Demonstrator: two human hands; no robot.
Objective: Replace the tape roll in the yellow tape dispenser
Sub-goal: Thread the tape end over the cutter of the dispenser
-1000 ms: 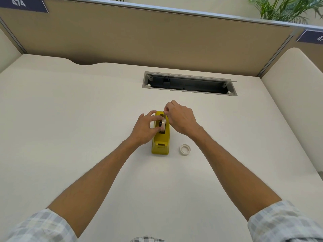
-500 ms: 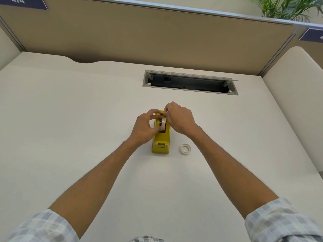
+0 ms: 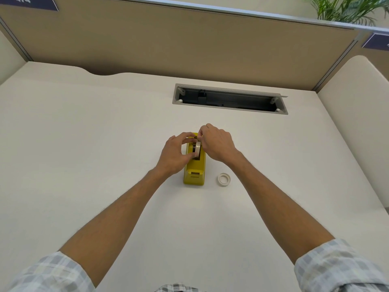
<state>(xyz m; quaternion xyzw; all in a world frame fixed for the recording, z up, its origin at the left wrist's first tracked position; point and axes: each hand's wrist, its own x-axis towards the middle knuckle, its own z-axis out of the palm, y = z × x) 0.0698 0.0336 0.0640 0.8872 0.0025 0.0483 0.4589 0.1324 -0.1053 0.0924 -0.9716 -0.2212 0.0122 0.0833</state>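
Seen from a head-worn camera looking down, a pale cream table point(image 3: 84, 144) fills most of the frame. Two bare forearms reach in from the lower corners, each with a rolled-up sleeve of light checked cloth at the bottom edge.

Just above the centre of the frame stands a yellow tape dispenser point(image 3: 194, 165), long and narrow, lying lengthwise up the picture. Its lower end, nearest the camera, has a small recessed block. A roll of tape point(image 3: 197, 149) stands on edge in the slot at the dispenser's upper half, leaning slightly.

The left hand point(image 3: 173, 153) comes in from the left of the dispenser. Its thumb and fingers are curled in a grip around the roll of tape, the thumb low and the forefinger arching over the top. The right hand point(image 3: 216, 144) sits against the dispenser's right side, its back to the camera. Its fingers are bent, with the fingertips at the top of the roll beside the left forefinger; whether they pinch the roll or a loose end of tape cannot be told.

A second, small white tape ring point(image 3: 224, 179) lies flat on the table, near the dispenser's lower right corner, apart from it.

Above the hands, a long grey cable slot point(image 3: 229, 99) is cut into the table. A tan partition point(image 3: 168, 43) runs across the top, with green plant leaves point(image 3: 345, 9) at the upper right.
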